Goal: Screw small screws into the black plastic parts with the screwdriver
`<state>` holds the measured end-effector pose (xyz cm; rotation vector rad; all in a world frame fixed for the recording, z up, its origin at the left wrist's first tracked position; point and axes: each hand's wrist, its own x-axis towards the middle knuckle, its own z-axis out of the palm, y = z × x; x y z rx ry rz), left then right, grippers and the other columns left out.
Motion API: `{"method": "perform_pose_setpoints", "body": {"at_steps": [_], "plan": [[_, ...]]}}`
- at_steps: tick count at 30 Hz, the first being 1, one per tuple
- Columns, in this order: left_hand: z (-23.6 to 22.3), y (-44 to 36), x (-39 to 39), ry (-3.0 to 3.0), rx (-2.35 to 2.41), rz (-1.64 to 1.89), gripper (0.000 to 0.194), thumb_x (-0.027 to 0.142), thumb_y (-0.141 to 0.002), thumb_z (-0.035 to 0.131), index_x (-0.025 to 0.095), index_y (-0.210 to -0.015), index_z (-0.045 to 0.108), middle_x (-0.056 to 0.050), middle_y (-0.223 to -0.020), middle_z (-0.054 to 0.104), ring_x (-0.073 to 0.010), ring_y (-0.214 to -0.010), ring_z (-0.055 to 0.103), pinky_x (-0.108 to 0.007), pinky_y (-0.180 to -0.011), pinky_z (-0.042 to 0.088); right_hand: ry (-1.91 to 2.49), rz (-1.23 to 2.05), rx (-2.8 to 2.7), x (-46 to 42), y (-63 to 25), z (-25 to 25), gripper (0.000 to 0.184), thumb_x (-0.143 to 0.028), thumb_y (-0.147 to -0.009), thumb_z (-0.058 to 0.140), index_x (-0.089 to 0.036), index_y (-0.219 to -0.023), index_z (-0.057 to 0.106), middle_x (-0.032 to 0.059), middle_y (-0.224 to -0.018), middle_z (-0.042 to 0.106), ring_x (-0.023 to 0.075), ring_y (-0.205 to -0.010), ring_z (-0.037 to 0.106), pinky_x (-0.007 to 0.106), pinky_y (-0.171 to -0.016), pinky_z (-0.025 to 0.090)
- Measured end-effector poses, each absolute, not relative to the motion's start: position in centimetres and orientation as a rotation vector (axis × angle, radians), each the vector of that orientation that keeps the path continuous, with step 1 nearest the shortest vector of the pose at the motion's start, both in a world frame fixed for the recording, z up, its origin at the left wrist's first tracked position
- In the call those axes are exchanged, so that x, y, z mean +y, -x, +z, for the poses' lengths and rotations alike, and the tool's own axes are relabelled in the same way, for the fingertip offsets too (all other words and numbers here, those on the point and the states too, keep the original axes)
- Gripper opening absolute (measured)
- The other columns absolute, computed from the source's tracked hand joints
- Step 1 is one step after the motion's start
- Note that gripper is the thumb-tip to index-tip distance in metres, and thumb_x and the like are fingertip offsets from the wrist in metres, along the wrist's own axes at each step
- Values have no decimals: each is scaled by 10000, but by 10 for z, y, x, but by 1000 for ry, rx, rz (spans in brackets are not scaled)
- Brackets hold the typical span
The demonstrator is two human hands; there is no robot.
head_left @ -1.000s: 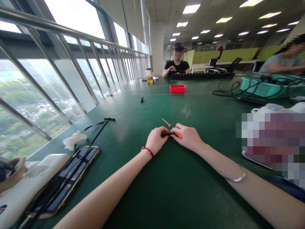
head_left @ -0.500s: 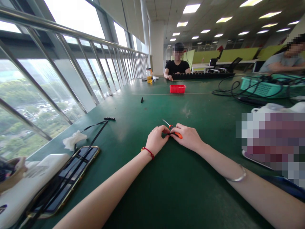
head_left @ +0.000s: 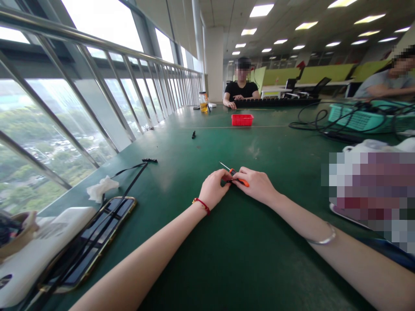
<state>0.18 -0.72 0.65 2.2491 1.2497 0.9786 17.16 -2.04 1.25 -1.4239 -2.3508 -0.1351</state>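
My right hand (head_left: 256,183) is closed around an orange and black screwdriver (head_left: 241,181), whose thin metal shaft points up and to the left. Against it, my left hand (head_left: 214,186) pinches a small black piece (head_left: 228,181) between thumb and fingers. The fingertips of both hands meet at this piece, which is mostly covered, so its exact kind does not show. Both hands are just above the green table (head_left: 207,259), in the middle of the view.
On the left lie a phone (head_left: 106,233) with black straps across it, crumpled tissue (head_left: 103,188) and a white case (head_left: 39,255). Ahead are a small black part (head_left: 193,134) and a red tray (head_left: 242,120). A teal basket (head_left: 359,119) with cables stands right; a person (head_left: 241,90) sits opposite.
The screwdriver has tilted very slightly, its tip shifting a little left. Both hands keep almost the same place and grip. The person opposite has raised one hand a bit.
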Motion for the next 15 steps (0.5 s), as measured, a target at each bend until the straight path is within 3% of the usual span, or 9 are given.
{"method": "perform_pose_setpoints", "body": {"at_steps": [15], "plan": [[1,-1,-4,-2187,1219,1054,133,87,-687,589,168,-788,557,-9,-804,648,-135,-739,603,-257,-706,489,1380,-72,-2325,-16,-172,7,225,-338,-882,461,-258,-985,644,11,-922,576,120,-716,575,216,-551,378]]}}
